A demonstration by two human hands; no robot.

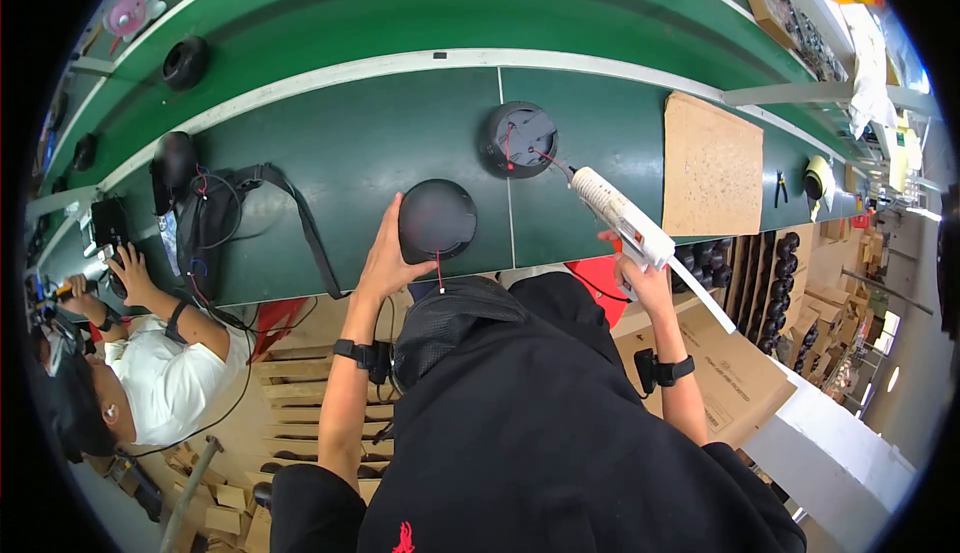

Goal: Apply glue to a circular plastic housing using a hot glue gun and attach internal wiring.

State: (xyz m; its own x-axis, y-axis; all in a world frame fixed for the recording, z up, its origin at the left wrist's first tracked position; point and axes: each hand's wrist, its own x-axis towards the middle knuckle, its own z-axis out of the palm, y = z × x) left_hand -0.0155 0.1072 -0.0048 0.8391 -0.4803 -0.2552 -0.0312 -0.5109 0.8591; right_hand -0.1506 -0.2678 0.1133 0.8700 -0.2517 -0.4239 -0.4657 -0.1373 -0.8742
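Observation:
My left hand (384, 258) is wrapped round the left side of a round black housing (438, 218) on the green bench, near its front edge. A short red wire (439, 271) with a small white connector hangs from this housing toward me. In my right hand (642, 278) is a white hot glue gun (622, 218), gripped by its handle, with a long white glue stick (702, 296) out of its back. The gun's nozzle points at a second round black housing (521, 139), which lies farther off with red wires on its open, ribbed face.
A brown board (712, 165) lies to the right, with pliers (781, 189) beyond it. A black strapped bag (222, 218) is on the left. Behind runs a green conveyor (330, 13) carrying a black round part (185, 63). A co-worker (180, 378) works at far left.

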